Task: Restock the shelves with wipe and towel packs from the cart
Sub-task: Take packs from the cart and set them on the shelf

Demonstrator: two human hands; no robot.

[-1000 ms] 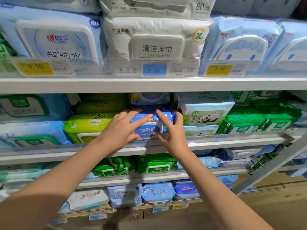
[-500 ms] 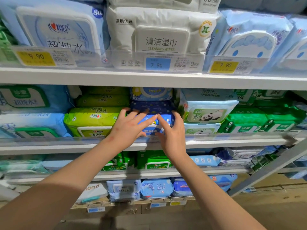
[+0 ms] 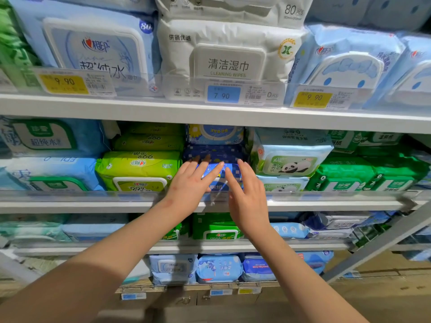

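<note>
A small blue wipe pack (image 3: 217, 186) lies at the front of the middle shelf (image 3: 93, 203), under a dark blue pack (image 3: 214, 153) and a light blue pack (image 3: 214, 135). My left hand (image 3: 191, 185) lies flat on its left front, fingers spread and pointing up to the right. Its right side is touched by the straight fingers of my right hand (image 3: 247, 199). Neither hand wraps around the pack. The cart is out of view.
A yellow-green pack (image 3: 137, 169) sits just left of the blue stack and panda-print packs (image 3: 289, 164) just right. Green packs (image 3: 349, 176) fill the far right. White cleaning wipes (image 3: 228, 61) stand on the shelf above. More packs (image 3: 217, 227) line the lower shelves.
The blue pack has slid deeper onto the shelf under both hands. My fingers have flattened against it and the view has drawn closer to the shelf.
</note>
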